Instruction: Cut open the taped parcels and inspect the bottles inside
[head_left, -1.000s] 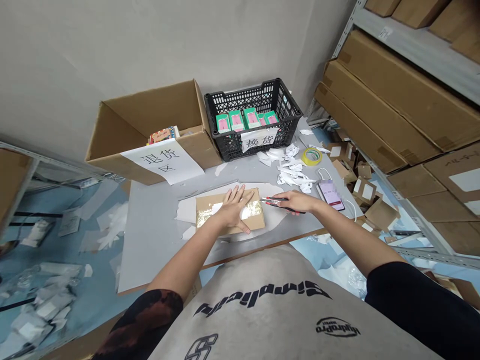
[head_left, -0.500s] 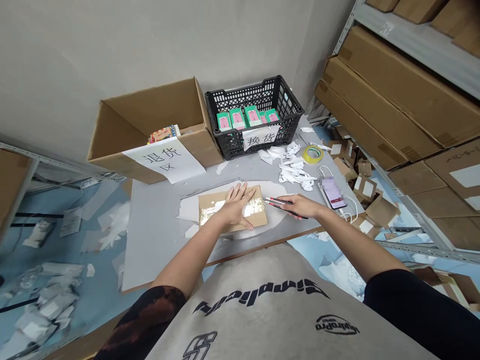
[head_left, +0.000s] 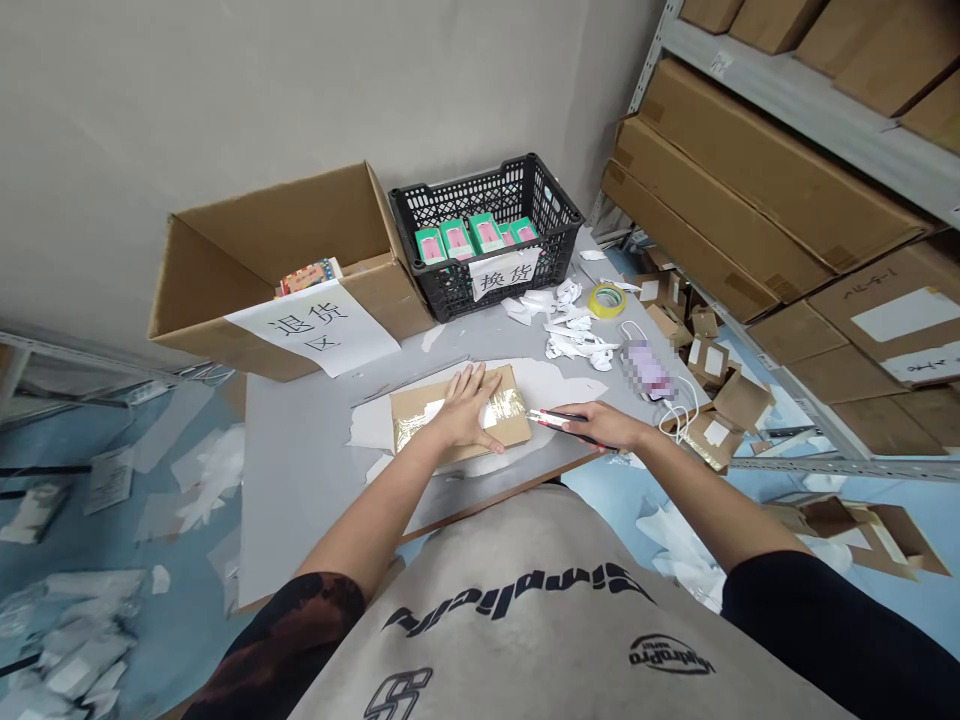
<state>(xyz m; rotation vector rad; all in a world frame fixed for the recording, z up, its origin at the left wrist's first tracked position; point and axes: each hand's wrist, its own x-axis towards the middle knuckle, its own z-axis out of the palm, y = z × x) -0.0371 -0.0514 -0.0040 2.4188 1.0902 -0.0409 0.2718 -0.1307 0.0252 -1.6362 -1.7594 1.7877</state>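
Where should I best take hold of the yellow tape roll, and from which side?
Pinch the yellow tape roll across its rim from above, coming from the right: it lies flat, hole up, and white paper scraps crowd its left.

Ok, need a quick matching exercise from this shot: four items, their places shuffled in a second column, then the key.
Items:
1. utility knife
2. green-and-pink boxes
3. yellow tape roll
4. multicoloured printed packet

Places:
A. open cardboard carton
B. right hand
C. grey table, beside crumpled white paper
D. black plastic crate

Pairs: 1-B, 2-D, 3-C, 4-A
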